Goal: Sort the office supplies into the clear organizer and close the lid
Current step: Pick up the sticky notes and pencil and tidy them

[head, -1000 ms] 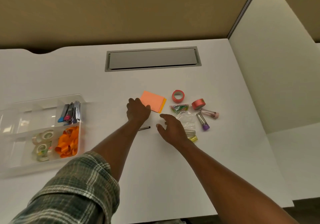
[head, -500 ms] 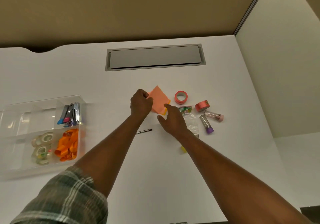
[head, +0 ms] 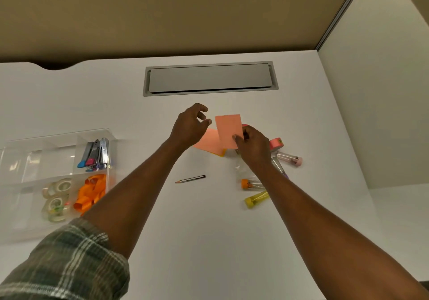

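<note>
The organizer (head: 30, 165) sits at the frame's left, well apart from the work. At centre the left hand (head: 189, 125) hovers loosely curled and empty. The pink paper (head: 228, 130) stands raised, pinched by one lower corner in the right hand (head: 253, 144), and may slip during the carry.

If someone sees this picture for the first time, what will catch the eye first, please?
The pink note pad held up above the middle of the desk, pinched at its lower corner by the right hand, with the left hand empty beside it. Next, the bright orange ribbon in the clear organizer at the left.
</note>
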### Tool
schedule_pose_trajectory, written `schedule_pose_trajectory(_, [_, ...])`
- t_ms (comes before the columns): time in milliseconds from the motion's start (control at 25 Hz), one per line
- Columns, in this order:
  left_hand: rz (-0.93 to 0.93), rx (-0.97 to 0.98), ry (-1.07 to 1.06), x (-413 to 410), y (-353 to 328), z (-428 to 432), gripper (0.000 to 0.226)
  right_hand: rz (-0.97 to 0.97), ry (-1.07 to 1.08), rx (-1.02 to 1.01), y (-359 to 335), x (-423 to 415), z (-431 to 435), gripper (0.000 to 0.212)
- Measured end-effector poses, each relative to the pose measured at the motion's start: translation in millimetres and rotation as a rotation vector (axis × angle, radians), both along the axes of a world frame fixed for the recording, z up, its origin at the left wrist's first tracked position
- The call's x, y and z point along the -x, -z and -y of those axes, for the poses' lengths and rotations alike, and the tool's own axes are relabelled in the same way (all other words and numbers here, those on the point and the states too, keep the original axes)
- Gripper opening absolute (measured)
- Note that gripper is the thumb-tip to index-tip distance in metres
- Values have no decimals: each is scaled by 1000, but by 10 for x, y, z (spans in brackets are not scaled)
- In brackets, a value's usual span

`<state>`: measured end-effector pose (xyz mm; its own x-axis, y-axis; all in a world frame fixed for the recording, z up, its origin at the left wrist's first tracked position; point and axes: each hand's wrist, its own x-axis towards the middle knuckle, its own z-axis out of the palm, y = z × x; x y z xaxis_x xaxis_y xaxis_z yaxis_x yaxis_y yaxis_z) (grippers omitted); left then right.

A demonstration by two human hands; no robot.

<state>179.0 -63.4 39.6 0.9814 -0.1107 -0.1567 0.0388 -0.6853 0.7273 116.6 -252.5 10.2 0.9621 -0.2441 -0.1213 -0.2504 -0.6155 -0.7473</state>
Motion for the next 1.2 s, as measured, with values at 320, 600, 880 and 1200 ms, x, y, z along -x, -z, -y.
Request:
schedule_pose_trajectory(320, [-22, -813, 620, -154, 495, 115, 84, -48, 210, 14, 78, 289, 165, 17])
schedule_pose_trajectory(600, [-86, -868, 522, -71, 575, 81, 85, -51, 242, 27, 87, 440, 120, 18])
schedule_pose_trajectory(880, [-140, -291, 63, 30, 403, -171, 20, -110, 257, -148, 60, 507, -36, 19])
schedule_pose_trajectory(1200, [-335, 373, -343, 738, -55, -425, 21, -313, 313, -815, -177, 526, -651, 37])
